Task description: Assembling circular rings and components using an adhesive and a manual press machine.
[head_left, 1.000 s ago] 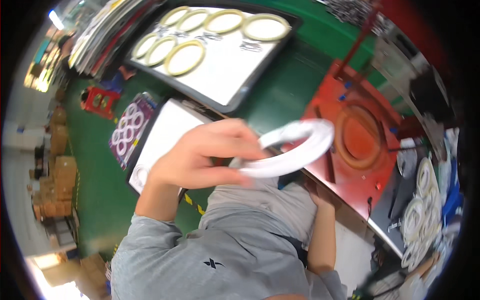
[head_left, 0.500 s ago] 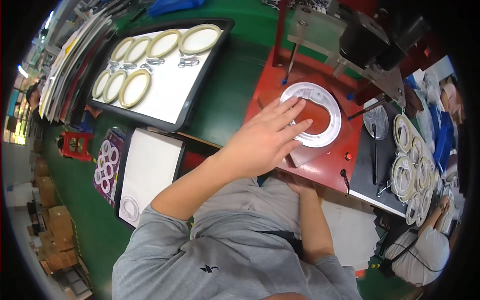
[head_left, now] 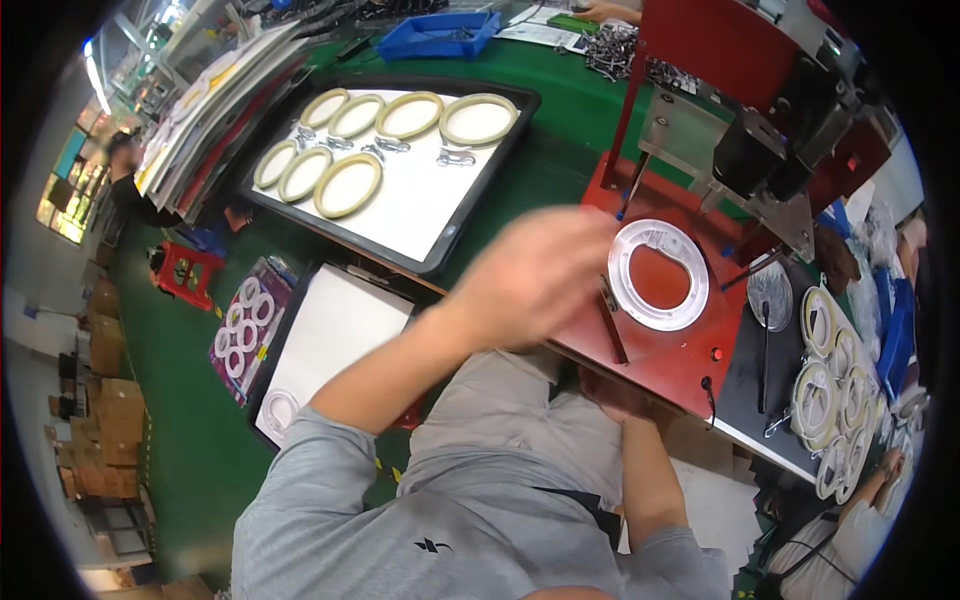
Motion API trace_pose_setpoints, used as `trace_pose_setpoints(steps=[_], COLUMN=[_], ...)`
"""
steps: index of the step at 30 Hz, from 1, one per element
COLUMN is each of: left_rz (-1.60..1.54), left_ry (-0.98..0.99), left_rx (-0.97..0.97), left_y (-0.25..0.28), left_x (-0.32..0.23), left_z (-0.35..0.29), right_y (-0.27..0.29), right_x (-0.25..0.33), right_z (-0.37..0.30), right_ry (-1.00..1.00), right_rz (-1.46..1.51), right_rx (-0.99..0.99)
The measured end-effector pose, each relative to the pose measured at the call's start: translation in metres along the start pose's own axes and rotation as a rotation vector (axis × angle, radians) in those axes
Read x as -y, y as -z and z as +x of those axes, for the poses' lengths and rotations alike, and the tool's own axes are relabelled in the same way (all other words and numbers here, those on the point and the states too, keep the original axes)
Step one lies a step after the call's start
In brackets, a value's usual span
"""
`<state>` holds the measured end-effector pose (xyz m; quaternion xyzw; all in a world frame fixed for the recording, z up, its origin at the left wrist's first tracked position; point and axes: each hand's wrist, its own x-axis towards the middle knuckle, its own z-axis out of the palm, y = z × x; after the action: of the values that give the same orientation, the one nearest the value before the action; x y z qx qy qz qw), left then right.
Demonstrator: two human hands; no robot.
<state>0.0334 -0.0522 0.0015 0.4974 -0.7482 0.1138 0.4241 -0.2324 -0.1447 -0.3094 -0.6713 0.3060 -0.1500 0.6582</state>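
Hands apart! The left hand [head_left: 545, 270], a blur, sits at nine o'clock of the white ring [head_left: 622, 285], which lies on the red press base [head_left: 665, 362]; the right hand [head_left: 615, 394], partly hidden, at seven. Either grip? Can't tell. A finger's brush could knock that ring askew.

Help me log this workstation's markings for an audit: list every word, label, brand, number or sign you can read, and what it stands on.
No text reads clearly.
Grey shirt: a small dark chest mark, not readable as words.
White ring: faint marking on its upper part, too small to read.
Purple sheet: any print too small.
White paper: print too small.
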Motion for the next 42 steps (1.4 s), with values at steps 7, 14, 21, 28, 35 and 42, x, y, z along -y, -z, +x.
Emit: trace_pose_setpoints(steps=[7, 14, 21, 28, 35, 42], left_rz=[0.399, 0.52, 0.609, 0.589, 0.682, 0.803], left_ry=[0.714, 0.752, 0.768, 0.849, 0.882, 0.905], left_rx=[0.043, 0.045, 0.036, 0.065, 0.491, 0.482], left_y=[0.057, 0.034, 0.039, 0.046, 0.057, 0.053], left_x=[0.145, 0.163, 0.16, 0.165, 0.199, 0.201], left_z=[-0.012, -0.035, -0.024, -0.015, 0.02, 0.035], right_y=[0.006, -0.001, -0.006, 0.0, -0.007, -0.009], right_x=[0.039, 0.023, 0.018, 0.017, 0.035, 0.062], right_z=[0.002, 0.013, 0.022, 0.018, 0.01, 0.0], right_ry=[-0.478, -0.503, -0.5, -0.53, -0.593, -0.708], right_rz=[1.409, 1.377, 1.363, 1.323, 1.353, 1.495], right_rx=[0.182, 0.244, 0.392, 0.27, 0.145, -0.079])
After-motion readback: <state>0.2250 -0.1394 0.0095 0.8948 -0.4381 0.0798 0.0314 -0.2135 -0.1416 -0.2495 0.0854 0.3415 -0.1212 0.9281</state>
